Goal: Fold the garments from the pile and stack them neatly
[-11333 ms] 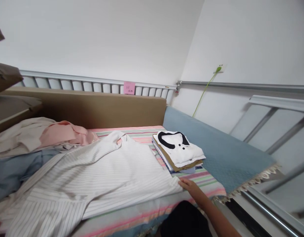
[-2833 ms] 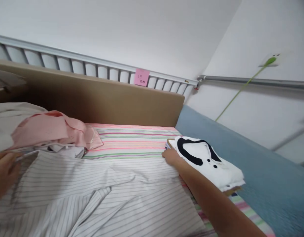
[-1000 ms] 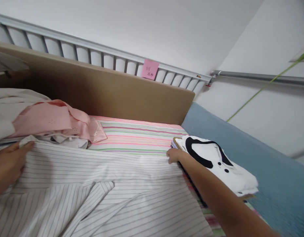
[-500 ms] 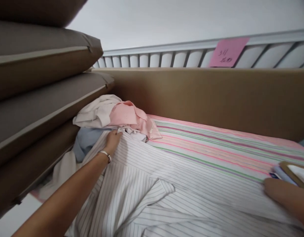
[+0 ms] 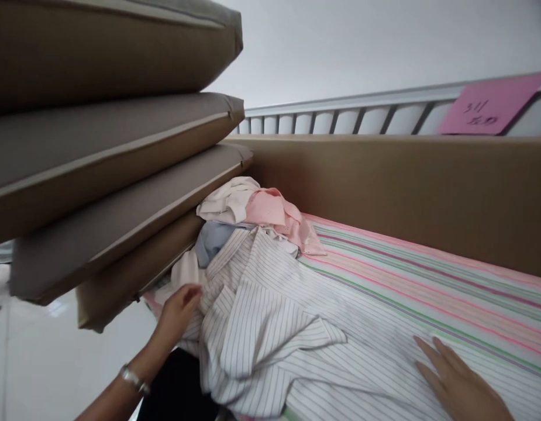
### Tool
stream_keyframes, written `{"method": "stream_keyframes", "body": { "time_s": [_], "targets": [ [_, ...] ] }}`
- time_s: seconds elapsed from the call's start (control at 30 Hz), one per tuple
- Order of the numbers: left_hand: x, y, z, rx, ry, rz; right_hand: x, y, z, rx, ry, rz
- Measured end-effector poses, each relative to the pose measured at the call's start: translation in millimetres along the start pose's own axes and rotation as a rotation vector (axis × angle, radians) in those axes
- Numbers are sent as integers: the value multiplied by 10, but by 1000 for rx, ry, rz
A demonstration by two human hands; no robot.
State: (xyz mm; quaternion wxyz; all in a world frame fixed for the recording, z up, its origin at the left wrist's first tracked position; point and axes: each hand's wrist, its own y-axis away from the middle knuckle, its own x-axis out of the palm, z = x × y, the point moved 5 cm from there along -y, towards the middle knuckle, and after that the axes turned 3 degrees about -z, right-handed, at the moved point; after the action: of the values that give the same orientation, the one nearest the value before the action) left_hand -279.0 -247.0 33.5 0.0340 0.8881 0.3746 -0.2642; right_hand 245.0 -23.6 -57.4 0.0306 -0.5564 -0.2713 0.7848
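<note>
A white garment with thin dark stripes point(image 5: 270, 327) lies spread and partly rumpled over a striped sheet. My right hand point(image 5: 461, 380) lies on the garment's right part, palm down, with fingers stretched and spread. My left hand point(image 5: 180, 310) is at the garment's left edge, its fingers curled together; whether cloth is caught in them is hard to see. Just beyond the garment is a heap of clothes: an off-white piece point(image 5: 228, 199), a pink piece point(image 5: 283, 216) and a grey-blue piece point(image 5: 213, 240).
Thick brown cushions point(image 5: 121, 169) are stacked on the left, overhanging the clothes. A brown padded board point(image 5: 397, 193) runs along the back, with a pink note point(image 5: 489, 105) above it on a pale slatted rail. The sheet point(image 5: 428, 269) has pink and green stripes. Pale floor point(image 5: 77, 351) shows lower left.
My left hand has let go of the garment's far edge and come back toward me along its left side. My right hand now lies spread on the cloth. The view has swung left.
</note>
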Motion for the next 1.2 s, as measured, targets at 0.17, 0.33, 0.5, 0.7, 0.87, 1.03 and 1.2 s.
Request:
{"method": "stream_keyframes", "body": {
  "time_s": [0.17,0.33,0.5,0.7,0.87,1.03,1.2],
  "targets": [
    [31,747,112,7,-22,163,-321,384,1158,-137,-253,91],
    [123,761,-204,213,-24,132,-374,824,2383,-363,-368,175],
    [497,316,-741,558,-80,216,-369,775,2964,-320,-391,291],
    [1250,-504,-1009,544,-313,412,-336,631,3468,-158,-257,360],
    [1408,-917,-884,469,-361,412,-165,523,3616,-176,-244,365],
    [1470,-897,-722,473,-391,398,-308,243,3495,-80,-571,353],
    [1525,-933,-636,429,-402,380,-287,-243,3061,249,-906,346]
  ]
}}
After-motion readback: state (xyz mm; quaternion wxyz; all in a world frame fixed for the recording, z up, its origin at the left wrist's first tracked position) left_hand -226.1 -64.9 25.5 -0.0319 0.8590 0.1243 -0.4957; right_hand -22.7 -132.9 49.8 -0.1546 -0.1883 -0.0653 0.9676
